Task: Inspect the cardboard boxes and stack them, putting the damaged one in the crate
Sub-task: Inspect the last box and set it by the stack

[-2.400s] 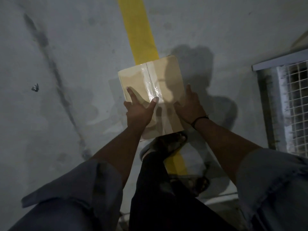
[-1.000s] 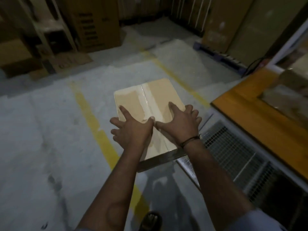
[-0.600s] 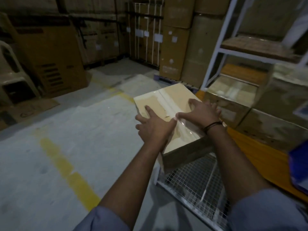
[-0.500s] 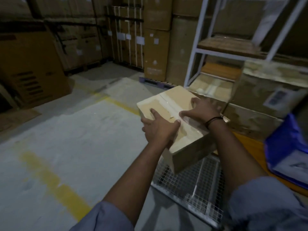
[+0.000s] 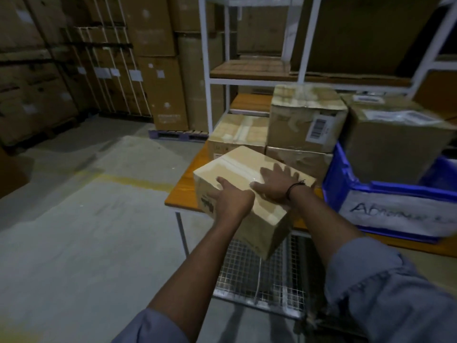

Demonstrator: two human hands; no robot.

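Head view: the box [image 5: 247,167] is tilted at the near left corner of the table [image 5: 181,194]. Its lowest corner hangs past the table's front edge, above a mesh shelf [image 5: 247,280]. Whether its far side rests on the tabletop cannot be told. The left hand [image 5: 232,201] grips the box's near corner, thumb and forefinger on top and the other fingers bent down over the left face. The right hand [image 5: 277,185] lies flat on the taped top with its fingers spread.

A strip of orange tabletop shows left of the box, and a narrow gap ahead separates it from the small box [image 5: 237,132]. Just right of the small box, a labelled box [image 5: 306,120] sits on a lower box [image 5: 301,162]. A big box [image 5: 395,139] stands further right. That makes five boxes, counting the held one.

One blue crate [image 5: 342,184] sits at the table's right, just beside the right wrist, with a handwritten label [image 5: 395,214] on its front. The big box rises at its far side, and whether it is inside or behind cannot be told.

A white rack [image 5: 204,70] stands behind the table. Open concrete floor [image 5: 86,231] with a yellow line [image 5: 138,181] spreads to the left, as far as the stacked cartons [image 5: 153,82] and a pallet [image 5: 175,134].
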